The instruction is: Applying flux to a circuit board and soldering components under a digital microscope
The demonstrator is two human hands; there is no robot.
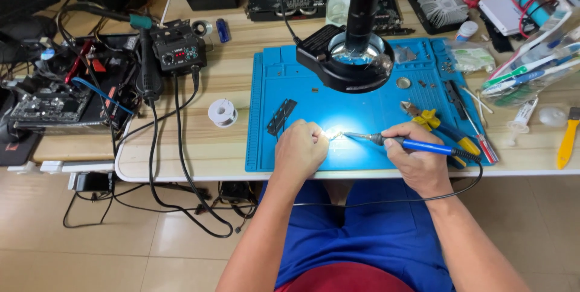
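My right hand [417, 156] grips a blue-handled soldering iron [411, 143] like a pen, its metal tip pointing left toward a small bright object [334, 134] on the blue work mat [284, 86]. My left hand [299, 150] is closed beside that small object, pinching it or something thin at it; the glare hides what exactly. A black microscope with a ring light [353, 56] hangs over the mat and lights the spot.
A solder spool [223, 112] and a soldering station [177, 47] with cables sit left of the mat. Circuit boards [54, 95] lie at far left. Yellow-handled pliers [432, 120], screwdrivers [477, 135], a heatsink [444, 8] and bagged tools [531, 68] crowd the right.
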